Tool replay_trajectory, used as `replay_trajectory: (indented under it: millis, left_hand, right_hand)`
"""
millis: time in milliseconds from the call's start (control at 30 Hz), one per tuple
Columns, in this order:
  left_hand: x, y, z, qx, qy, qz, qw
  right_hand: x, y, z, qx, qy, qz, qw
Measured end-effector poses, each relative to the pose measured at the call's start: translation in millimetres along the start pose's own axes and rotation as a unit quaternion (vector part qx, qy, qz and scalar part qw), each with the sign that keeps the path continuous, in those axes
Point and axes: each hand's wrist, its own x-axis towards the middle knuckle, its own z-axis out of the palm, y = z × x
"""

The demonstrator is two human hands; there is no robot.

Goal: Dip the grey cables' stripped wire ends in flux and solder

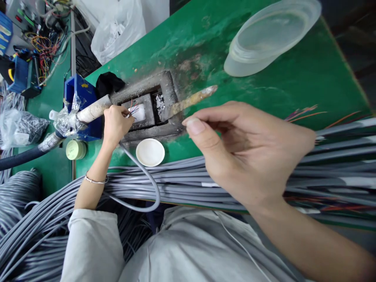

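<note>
My left hand (pixel 116 124) is closed round the end of a grey cable (pixel 147 184), whose thin coloured wire ends fan out over the opening of a grey metal solder pot (pixel 164 90) set in the green bench. My right hand (pixel 246 149) hovers above the bundle of grey cables (pixel 337 164), thumb and fingers pinched together; whether anything is in them I cannot make out. A crusted stick (pixel 190 101) leans on the pot's rim, just beyond my right thumb.
A small white dish (pixel 150 152) sits before the pot. A clear plastic bowl (pixel 270 35) lies at the far right. A blue box (pixel 80 94), a wrapped hose (pixel 67 121), a tape roll (pixel 75 149) and a plastic bag (pixel 117 27) stand left.
</note>
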Motion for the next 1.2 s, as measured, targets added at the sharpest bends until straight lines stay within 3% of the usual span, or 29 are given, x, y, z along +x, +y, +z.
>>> replay_trajectory:
  millis: [133,267,400,533,800,900,1000,1200]
  left_hand:
    - [-27.4,11.3,-22.4,-0.129,0.040,-0.013,0.991]
    - [-69.6,22.3,-39.9,-0.314,0.109,-0.056,0.942]
    - [-101.4,26.3,-40.4,-0.401,0.164,-0.066,0.899]
    - [-119.0,28.9,-37.5,-0.426,0.200,-0.065,0.880]
    - [-135.3,38.7,-41.9,-0.426,0.224,-0.023,0.876]
    - [-137.2,39.3,-39.1,-0.435,0.221,-0.027,0.872]
    - [-138.2,40.7,-32.7,-0.459,0.194,-0.056,0.865]
    - [-144.0,45.8,-18.1,-0.559,0.136,-0.100,0.812]
  right_hand:
    - [0.8,-0.1,-0.2,0.000,-0.007,0.005,1.000]
    - [-0.7,0.1,2.1,-0.004,-0.021,-0.004,1.000]
    - [-4.2,-0.2,5.5,0.002,-0.032,-0.012,0.999]
    - [-8.1,-1.4,7.6,0.019,-0.051,-0.009,0.998]
    - [-10.7,-4.1,6.5,0.052,-0.059,-0.013,0.997]
    - [-9.9,-6.0,5.8,0.045,-0.068,-0.116,0.990]
    - [-10.3,-5.6,7.5,-0.026,-0.082,-0.236,0.968]
    - [-11.7,-0.5,12.3,-0.124,-0.122,-0.254,0.951]
